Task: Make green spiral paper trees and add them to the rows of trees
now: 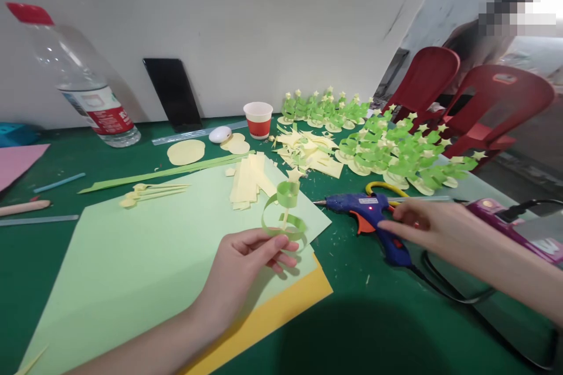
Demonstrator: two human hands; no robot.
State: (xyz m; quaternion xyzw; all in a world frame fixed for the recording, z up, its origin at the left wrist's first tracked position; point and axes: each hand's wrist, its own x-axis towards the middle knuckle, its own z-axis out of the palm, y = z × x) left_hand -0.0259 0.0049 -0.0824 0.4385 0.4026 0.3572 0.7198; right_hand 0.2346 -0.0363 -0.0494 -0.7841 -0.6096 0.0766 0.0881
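My left hand pinches the base of a small paper tree, a curled green strip around a pale stick with a yellow star on top. It is held above the light green paper sheet. My right hand is at the blue glue gun, its thumb over the handle and its fingers apart from the thumb, near the yellow scissors handle. Whether the thumb touches the handle I cannot tell. The glue gun lies on the green table, nozzle pointing left, a small red light lit.
Finished paper trees stand in rows at the back right. Yellow scraps, pale strips, a paper cup, a phone and a bottle are around. A purple power strip with cables lies right.
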